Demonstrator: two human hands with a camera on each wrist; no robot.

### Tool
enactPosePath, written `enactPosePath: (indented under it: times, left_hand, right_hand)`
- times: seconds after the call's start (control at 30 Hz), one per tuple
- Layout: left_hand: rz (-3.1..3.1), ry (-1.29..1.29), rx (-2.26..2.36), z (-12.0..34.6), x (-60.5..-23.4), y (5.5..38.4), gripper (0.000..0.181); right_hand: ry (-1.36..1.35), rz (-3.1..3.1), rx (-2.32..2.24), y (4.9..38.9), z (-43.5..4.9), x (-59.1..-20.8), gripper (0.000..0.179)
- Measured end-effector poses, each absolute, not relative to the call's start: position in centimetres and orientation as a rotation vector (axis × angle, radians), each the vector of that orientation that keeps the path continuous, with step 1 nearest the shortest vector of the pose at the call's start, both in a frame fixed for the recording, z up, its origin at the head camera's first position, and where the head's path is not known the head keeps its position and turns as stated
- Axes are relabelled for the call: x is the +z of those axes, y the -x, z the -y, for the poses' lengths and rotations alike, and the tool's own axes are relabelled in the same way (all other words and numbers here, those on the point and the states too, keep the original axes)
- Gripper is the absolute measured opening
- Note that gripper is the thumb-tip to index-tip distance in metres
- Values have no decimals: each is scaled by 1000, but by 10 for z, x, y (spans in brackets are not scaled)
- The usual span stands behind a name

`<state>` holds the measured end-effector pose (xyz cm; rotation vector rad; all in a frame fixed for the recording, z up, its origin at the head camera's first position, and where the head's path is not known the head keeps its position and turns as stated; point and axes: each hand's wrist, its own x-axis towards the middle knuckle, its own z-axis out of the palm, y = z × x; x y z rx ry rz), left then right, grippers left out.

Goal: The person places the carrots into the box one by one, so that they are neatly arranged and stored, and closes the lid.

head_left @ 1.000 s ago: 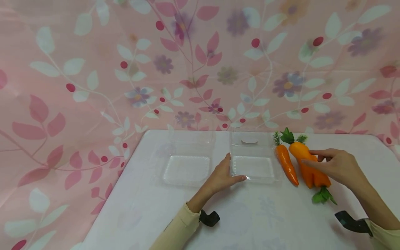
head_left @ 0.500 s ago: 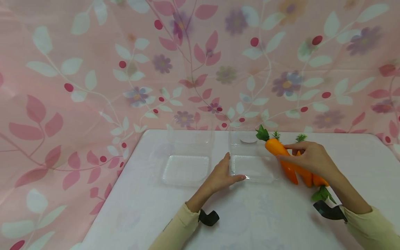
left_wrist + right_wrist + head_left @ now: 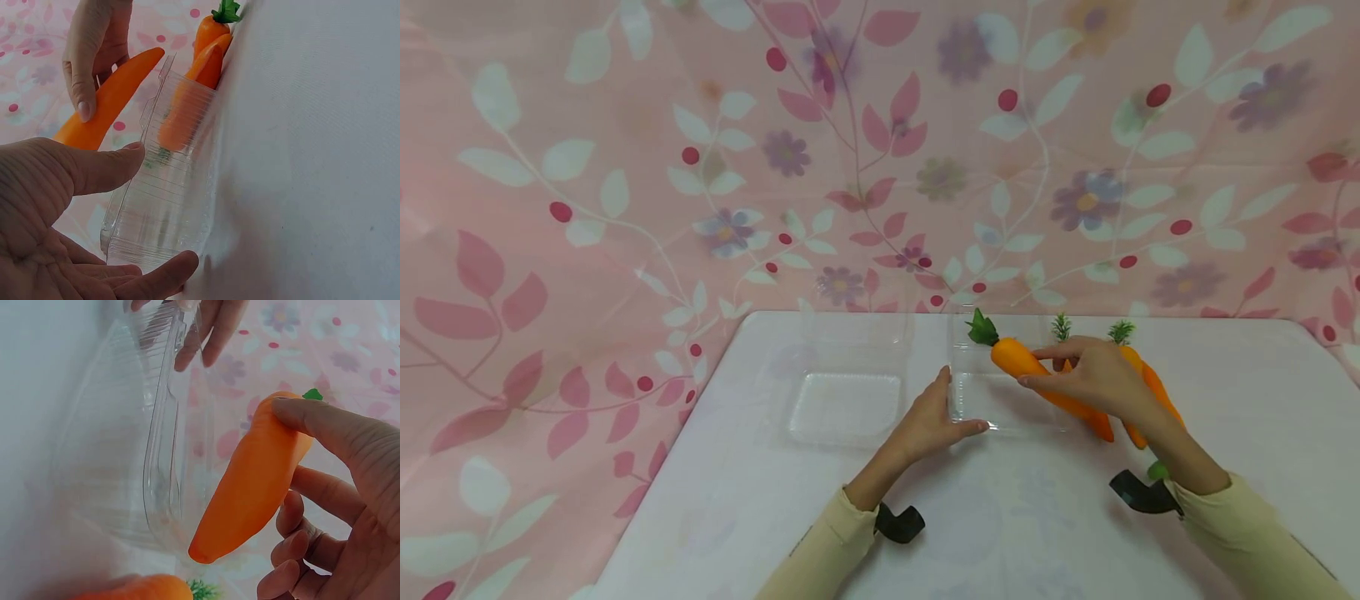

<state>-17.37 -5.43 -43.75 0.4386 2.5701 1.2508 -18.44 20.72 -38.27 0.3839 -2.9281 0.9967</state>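
The right hand (image 3: 1093, 379) is pinching an orange carrot (image 3: 250, 481) between thumb and fingers at the thick end. Landmark is the open clear container (image 3: 988, 400) on the right. The carrot is hanging over that container's right part, green leaves (image 3: 981, 327) pointing at the container's far side, tapered tip slanting toward its near right edge. Whether the tip is touching the rim is hard to tell; clear plastic is blurring the edge in the right wrist view.

The left hand (image 3: 928, 425) is staying spread at the container's near left corner, thumb reaching along the near rim, fingers lying on the left side, none of them curling round anything.

More orange carrots (image 3: 1159, 392) are lying right of the container, partly behind the right arm. A second clear container (image 3: 846, 408) is sitting to its left, well apart from the carrots. White cloth (image 3: 985, 533) is running underneath; floral backdrop (image 3: 880, 167) is hanging behind.

Handling, judging by looks: the carrot is seeming light, stiff and slightly slick, glossy like an artificial one. Best hold is around the thick shoulder below the leaves; leaves are looking bendy, poor for lifting. The container is probably feather-light and flexing easily, prone to skidding or denting, so light contact at its corner is suiting it.
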Motion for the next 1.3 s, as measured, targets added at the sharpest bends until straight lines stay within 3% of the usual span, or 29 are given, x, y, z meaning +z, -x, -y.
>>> enactPosePath:
  times: [1.3]
  left_hand:
    - [-2547,-433,1278,54,-439,173,105]
  right_hand:
    - [-459,3047,901,198,-164,-421,49]
